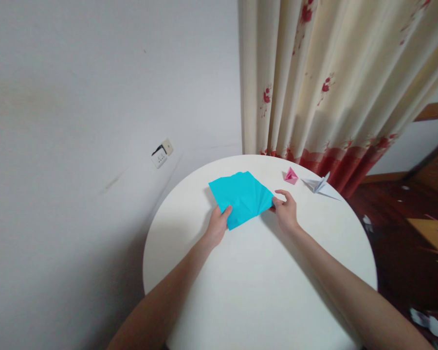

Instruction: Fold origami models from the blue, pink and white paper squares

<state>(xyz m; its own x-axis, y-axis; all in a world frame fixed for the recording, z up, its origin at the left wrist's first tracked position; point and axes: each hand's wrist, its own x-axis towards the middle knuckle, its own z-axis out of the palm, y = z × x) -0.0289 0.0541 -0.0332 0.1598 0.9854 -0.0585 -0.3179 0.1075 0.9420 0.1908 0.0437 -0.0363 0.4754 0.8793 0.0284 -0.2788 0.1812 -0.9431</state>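
Note:
A creased sheet of bright blue paper [237, 197] is held up between both hands, a little above the white table. My left hand [218, 224] grips its lower left edge, thumb on top and the other fingers hidden beneath. At the right corner, my right hand [285, 209] pinches the paper between thumb and fingers, with the index finger raised and curled. Fold lines fan out across the right part of the sheet toward that corner.
On the round white table [263, 291], a small pink folded paper piece [291, 176] and a white folded paper crane [319, 185] lie at the back right. Behind stand a wall with a socket [159, 158] and a patterned curtain [314, 97]. Papers litter the dark floor at right.

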